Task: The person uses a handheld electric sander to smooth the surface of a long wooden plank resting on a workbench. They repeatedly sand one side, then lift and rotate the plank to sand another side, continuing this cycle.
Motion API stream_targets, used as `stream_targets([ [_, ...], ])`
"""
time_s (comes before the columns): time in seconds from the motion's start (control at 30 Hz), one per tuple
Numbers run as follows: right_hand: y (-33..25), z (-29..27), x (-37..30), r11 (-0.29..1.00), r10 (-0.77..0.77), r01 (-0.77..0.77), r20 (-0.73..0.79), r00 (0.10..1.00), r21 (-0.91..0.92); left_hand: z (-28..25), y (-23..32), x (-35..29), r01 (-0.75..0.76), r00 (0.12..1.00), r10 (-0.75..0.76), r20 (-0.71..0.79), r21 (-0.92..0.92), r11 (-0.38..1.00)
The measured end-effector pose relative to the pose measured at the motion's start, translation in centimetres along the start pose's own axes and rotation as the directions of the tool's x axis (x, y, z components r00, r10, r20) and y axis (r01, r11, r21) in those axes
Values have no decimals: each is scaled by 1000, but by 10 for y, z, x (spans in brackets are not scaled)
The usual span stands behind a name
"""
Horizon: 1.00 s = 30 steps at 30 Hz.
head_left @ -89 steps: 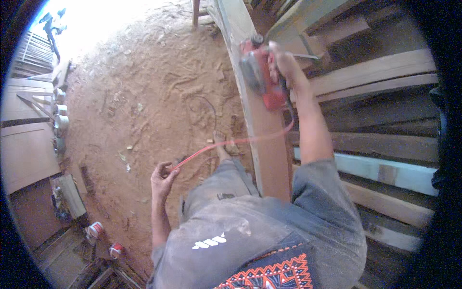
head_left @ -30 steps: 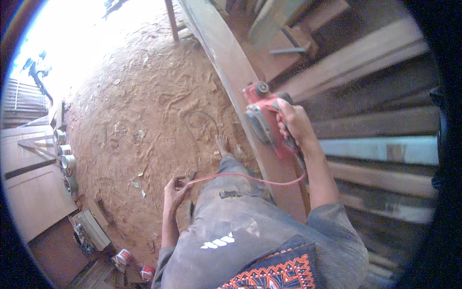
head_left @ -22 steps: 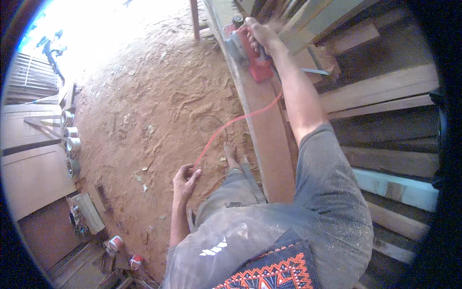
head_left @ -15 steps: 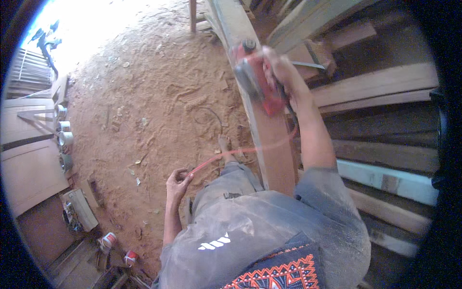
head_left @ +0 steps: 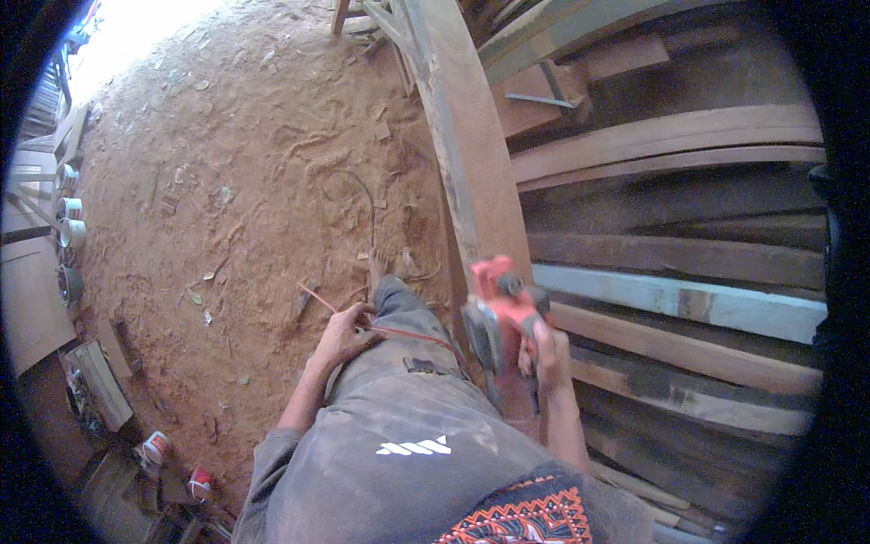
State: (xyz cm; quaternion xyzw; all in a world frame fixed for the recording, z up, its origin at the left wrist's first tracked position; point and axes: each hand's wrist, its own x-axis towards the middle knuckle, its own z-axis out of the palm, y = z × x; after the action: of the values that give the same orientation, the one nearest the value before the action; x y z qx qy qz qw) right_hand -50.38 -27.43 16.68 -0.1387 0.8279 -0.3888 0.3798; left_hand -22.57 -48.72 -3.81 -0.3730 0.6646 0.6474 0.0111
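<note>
A red and black electric planer rests on the near end of a long wooden beam. My right hand is closed round its handle, and motion blurs the tool a little. By my left thigh, my left hand pinches a thin red power cord. One short length of cord sticks out past the fingers; the rest runs across my trousers toward the beam. Where it meets the planer is hidden.
Long planks, one pale blue, lie stacked to the right of the beam. White buckets and panelled wooden boards line the left side. Wood shavings and scraps cover the brown ground. Two red-and-white tins stand at the lower left.
My right hand has drawn the planer back along the beam, from its far part to the end near my body. My left hand still holds the cord, now close to my thigh.
</note>
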Motion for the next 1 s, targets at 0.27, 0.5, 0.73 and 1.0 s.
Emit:
stream_targets([
  [0.27, -191, 61, 322, 956, -293, 285, 165, 942, 74, -42, -21, -50, 285, 777, -369, -510, -238, 929],
  [0.5, -239, 44, 417, 984, -169, 157, 185, 968, 81, 19, -4, -71, 180, 823, -376, -427, -431, 884],
  [0.73, -117, -9, 225, 995, -89, 84, 82, 993, 58, 17, -64, -99, 161, 917, -195, -348, -124, 979],
  [1.0, 13, -59, 15, 996, 7, -6, -7, 1000, 85, 22, -68, -130, 114, 987, -105, -126, 73, 991],
])
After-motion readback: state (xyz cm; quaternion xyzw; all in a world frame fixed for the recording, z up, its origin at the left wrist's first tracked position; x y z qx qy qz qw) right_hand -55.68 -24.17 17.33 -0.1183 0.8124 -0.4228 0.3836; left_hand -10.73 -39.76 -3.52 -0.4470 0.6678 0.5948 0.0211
